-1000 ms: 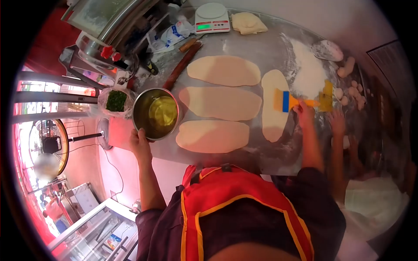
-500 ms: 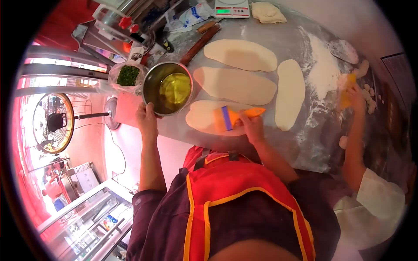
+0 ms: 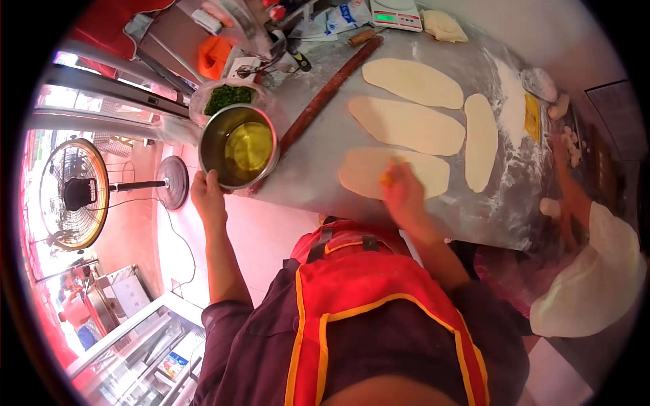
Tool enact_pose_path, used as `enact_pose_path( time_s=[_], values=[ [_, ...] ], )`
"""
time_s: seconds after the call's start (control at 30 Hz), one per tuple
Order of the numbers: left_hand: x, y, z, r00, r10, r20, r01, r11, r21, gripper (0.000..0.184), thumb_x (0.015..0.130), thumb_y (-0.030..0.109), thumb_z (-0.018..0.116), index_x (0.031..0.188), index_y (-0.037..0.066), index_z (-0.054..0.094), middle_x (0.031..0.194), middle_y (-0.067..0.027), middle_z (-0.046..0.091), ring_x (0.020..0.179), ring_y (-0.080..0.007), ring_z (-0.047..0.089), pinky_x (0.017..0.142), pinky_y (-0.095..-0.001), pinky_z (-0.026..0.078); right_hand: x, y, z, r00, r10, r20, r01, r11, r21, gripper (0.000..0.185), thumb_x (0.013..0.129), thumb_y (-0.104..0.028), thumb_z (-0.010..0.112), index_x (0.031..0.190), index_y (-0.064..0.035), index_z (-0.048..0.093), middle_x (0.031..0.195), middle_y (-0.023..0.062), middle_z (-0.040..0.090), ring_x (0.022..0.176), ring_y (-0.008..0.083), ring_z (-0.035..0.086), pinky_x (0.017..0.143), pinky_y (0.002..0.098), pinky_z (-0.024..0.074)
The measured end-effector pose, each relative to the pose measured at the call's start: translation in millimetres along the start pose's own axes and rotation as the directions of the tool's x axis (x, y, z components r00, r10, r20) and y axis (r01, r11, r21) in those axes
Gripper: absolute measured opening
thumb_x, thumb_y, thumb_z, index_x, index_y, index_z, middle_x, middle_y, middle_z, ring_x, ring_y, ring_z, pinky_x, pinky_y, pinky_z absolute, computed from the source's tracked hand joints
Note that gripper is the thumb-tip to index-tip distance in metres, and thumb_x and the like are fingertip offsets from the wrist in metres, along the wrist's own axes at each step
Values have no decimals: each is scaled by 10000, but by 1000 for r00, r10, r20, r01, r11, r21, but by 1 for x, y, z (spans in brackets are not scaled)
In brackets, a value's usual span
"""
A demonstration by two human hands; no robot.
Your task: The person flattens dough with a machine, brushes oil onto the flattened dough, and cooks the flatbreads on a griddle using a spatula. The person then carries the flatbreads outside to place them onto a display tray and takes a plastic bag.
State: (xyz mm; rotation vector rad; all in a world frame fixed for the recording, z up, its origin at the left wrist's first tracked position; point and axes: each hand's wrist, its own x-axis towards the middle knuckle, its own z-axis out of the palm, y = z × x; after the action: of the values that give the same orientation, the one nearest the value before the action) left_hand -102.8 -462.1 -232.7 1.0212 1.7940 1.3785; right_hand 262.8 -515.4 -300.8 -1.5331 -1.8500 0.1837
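Note:
My left hand (image 3: 210,197) grips the near rim of a steel bowl (image 3: 208,152) with yellow oil (image 3: 248,147) in it. Over the nearest flat dough sheet (image 3: 431,174), my right hand (image 3: 405,193) is closed on a pastry brush (image 3: 387,178); only bits of its orange show past the fingers, and the bristles are hidden. Two more long sheets, the middle one (image 3: 409,126) and the far one (image 3: 414,82), lie beyond it. A fourth sheet (image 3: 481,143) lies crosswise to their right.
A long rolling pin (image 3: 332,91) lies right of the bowl, chopped greens (image 3: 228,99) behind it. At the back are a scale (image 3: 395,15) and a dough piece (image 3: 443,26). Flour and a yellow scraper (image 3: 532,116) lie right, near a co-worker's arm (image 3: 572,186).
My view has shifted, so the table appears farther right. My right hand has turned, hiding most of the brush. The co-worker's hand has left the yellow scraper and drawn back toward the near edge.

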Motion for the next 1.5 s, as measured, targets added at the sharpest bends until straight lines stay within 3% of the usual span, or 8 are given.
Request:
enact_pose_path(
  time_s=[0.23,0.33,0.5,0.9,0.97,1.2,1.37,1.5],
  values=[
    [36,-28,-81,994,17,-108,-5,995,104,181,849,92,483,700,-11,470,590,-72,531,465,-127,518,433,-240,431,46,-82,33,994,82,72,-88,993,80,125,790,-123,562,895,-56,556,887,145,583,725,294,587,601,378,488],
    [47,-47,-97,992,9,-123,7,992,127,183,845,92,480,694,-10,465,591,-76,534,463,-130,519,431,-244,435,73,-52,8,784,617,72,-572,673,470,160,839,-197,552,828,-43,596,633,6,545,564,106,522,548,232,417],
    [54,-68,-93,986,-66,-150,69,997,18,182,842,81,474,683,-5,452,587,-79,527,448,-134,509,420,-251,431,55,110,34,592,799,105,-433,206,877,153,788,-133,624,821,6,568,650,37,534,548,106,512,520,240,438],
    [58,-87,-65,985,-119,-128,117,993,-24,176,851,83,473,700,-2,446,621,-76,511,481,-135,492,467,-267,453,107,58,34,745,665,-57,-632,730,258,165,843,-176,485,830,-40,577,720,131,571,729,278,596,608,390,470],
    [55,-85,-60,982,-136,-134,133,991,-27,175,854,84,472,704,-2,447,630,-78,515,485,-137,495,471,-269,457,117,28,60,990,138,-16,-137,958,-253,163,845,-194,470,861,-53,552,783,178,552,768,323,582,658,406,482],
    [50,-91,-59,982,-163,-91,157,986,-62,165,888,107,454,777,-9,488,672,-77,537,508,-130,513,485,-255,468,179,134,48,713,701,17,-427,416,803,99,795,-111,602,781,-15,579,630,25,549,525,112,526,508,236,447],
    [45,-77,-51,973,-202,-114,193,978,-85,155,897,125,450,814,3,496,698,-67,544,515,-119,512,482,-241,468,161,235,-15,438,889,-135,-465,352,812,145,768,-109,602,680,-9,545,599,49,539,483,128,514,455,248,439],
    [45,-79,-49,969,-202,-139,191,977,-90,177,896,149,463,779,17,480,681,-61,530,513,-118,508,483,-238,462,183,224,-44,709,585,-394,-588,799,127,169,805,-150,560,686,-31,546,600,21,531,514,110,520,472,267,428]
  ],
)
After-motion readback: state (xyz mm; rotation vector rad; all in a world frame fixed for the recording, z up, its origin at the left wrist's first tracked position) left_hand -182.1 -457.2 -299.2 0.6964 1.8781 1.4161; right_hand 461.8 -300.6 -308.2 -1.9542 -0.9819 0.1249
